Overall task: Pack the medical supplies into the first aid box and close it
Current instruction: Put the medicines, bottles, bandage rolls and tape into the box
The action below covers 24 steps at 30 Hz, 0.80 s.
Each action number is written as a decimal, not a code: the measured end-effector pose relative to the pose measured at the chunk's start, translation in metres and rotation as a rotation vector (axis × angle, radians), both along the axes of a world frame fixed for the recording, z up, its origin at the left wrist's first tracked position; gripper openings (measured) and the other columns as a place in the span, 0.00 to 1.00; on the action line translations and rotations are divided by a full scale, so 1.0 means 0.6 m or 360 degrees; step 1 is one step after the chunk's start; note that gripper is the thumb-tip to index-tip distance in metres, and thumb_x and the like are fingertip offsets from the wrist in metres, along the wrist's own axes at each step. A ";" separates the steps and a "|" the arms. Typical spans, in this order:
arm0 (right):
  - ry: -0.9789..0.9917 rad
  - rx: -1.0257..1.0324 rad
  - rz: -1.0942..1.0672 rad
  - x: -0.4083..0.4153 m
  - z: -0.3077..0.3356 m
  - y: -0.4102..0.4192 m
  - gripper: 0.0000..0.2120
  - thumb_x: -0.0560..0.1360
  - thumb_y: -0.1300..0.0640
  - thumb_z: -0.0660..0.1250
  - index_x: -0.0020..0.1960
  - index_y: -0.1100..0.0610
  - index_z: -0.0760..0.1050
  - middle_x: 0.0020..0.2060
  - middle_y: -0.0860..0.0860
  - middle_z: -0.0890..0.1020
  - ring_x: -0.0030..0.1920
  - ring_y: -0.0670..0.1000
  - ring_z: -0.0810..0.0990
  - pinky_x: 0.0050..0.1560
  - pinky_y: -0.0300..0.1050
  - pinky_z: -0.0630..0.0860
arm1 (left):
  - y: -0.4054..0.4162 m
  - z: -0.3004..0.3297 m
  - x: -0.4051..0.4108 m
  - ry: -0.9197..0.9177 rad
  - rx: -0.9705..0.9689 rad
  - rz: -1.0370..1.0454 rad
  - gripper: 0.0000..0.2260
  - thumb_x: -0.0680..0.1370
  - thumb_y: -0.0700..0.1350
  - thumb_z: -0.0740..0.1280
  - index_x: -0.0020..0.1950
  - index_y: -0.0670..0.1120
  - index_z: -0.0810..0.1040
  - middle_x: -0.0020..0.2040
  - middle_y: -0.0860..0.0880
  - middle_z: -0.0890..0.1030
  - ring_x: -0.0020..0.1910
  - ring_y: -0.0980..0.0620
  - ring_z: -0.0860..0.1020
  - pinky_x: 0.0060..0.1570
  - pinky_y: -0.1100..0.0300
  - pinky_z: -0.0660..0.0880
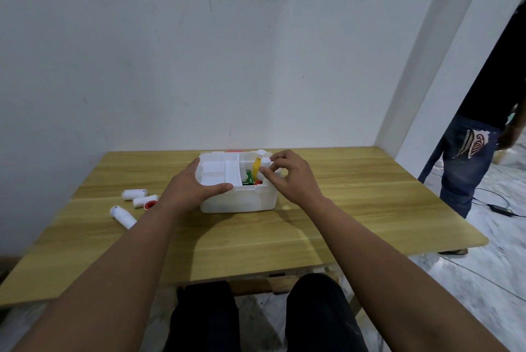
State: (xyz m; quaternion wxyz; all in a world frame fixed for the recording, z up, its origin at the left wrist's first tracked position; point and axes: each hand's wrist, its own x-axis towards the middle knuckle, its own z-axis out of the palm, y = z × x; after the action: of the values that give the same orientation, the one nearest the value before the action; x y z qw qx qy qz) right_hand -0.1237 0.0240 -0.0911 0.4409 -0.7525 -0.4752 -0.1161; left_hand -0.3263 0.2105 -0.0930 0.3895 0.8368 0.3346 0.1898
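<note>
A white first aid box stands open on the wooden table, with a white tray insert in its left half. My left hand grips the box's left front corner, thumb on the rim. My right hand pinches the white cap of a small bottle standing in the right compartment. Beside it stands a yellow bottle with a white cap, with a green packet and something red low in the same compartment.
Left of the box lie two white gauze rolls, a red-cored tape roll and a white tube. A red lid edge shows behind the box. A person in jeans stands at the right, cables on the floor.
</note>
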 end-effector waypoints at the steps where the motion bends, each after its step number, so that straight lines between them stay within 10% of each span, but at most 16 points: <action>1: 0.0053 0.0040 -0.0012 0.001 0.004 0.000 0.12 0.75 0.44 0.74 0.40 0.52 0.83 0.47 0.45 0.82 0.51 0.44 0.81 0.53 0.52 0.78 | -0.001 0.001 -0.001 -0.0003 -0.0003 -0.0004 0.58 0.55 0.77 0.75 0.80 0.57 0.62 0.74 0.53 0.73 0.68 0.45 0.72 0.57 0.42 0.80; 13: 0.0598 -0.0259 -0.0152 -0.002 0.040 0.051 0.34 0.79 0.33 0.62 0.76 0.53 0.70 0.73 0.53 0.74 0.73 0.54 0.71 0.72 0.54 0.69 | -0.021 0.020 0.002 -0.0136 0.0009 -0.0024 0.40 0.67 0.62 0.80 0.75 0.58 0.68 0.63 0.58 0.73 0.59 0.54 0.70 0.46 0.57 0.73; 21: 0.0703 -0.0305 -0.0141 -0.003 0.022 0.082 0.37 0.79 0.31 0.59 0.78 0.55 0.67 0.77 0.55 0.69 0.77 0.56 0.67 0.75 0.54 0.63 | 0.004 0.034 -0.030 -0.0135 0.0049 0.0026 0.42 0.67 0.72 0.72 0.78 0.59 0.66 0.62 0.62 0.73 0.59 0.55 0.78 0.53 0.55 0.76; 24: 0.0732 -0.0252 -0.0156 -0.001 0.018 0.082 0.37 0.79 0.31 0.59 0.77 0.56 0.69 0.77 0.55 0.70 0.76 0.56 0.68 0.74 0.54 0.64 | 0.045 0.027 -0.059 -0.0109 0.0285 0.0236 0.26 0.75 0.65 0.69 0.70 0.58 0.76 0.58 0.59 0.81 0.50 0.56 0.82 0.54 0.53 0.79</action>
State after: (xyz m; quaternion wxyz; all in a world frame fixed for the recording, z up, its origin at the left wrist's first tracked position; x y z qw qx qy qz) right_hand -0.1243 0.0734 -0.0805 0.4710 -0.8135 -0.3329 0.0748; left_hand -0.3617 0.2375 -0.0766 0.3093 0.8343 0.3637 0.2756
